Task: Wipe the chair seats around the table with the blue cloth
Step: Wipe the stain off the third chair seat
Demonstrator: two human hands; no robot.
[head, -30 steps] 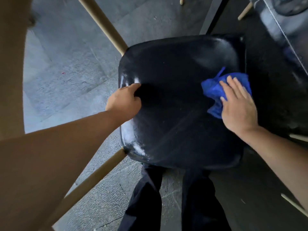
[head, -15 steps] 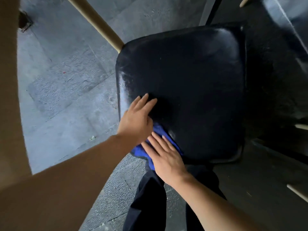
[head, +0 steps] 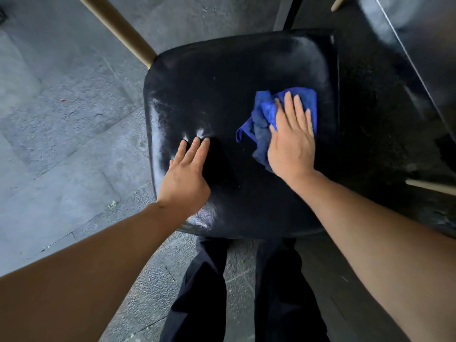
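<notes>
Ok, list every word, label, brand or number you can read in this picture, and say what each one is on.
None: no readable text anywhere in the head view.
black chair seat: only glare and smears, no label or brand.
blue cloth: no tag or print visible, partly under the right hand.
left hand: flat on the seat, nothing written nearby.
floor: bare paving, no marks that read as text.

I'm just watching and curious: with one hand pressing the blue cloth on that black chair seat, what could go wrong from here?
The cloth is bunched, and the right hand covers only part of it, so strokes may leave streaks on the seat. The left hand rests flat on the shiny seat and may leave fresh marks. The cloth sits near the seat's right side, so a wide stroke might push it off.
</notes>
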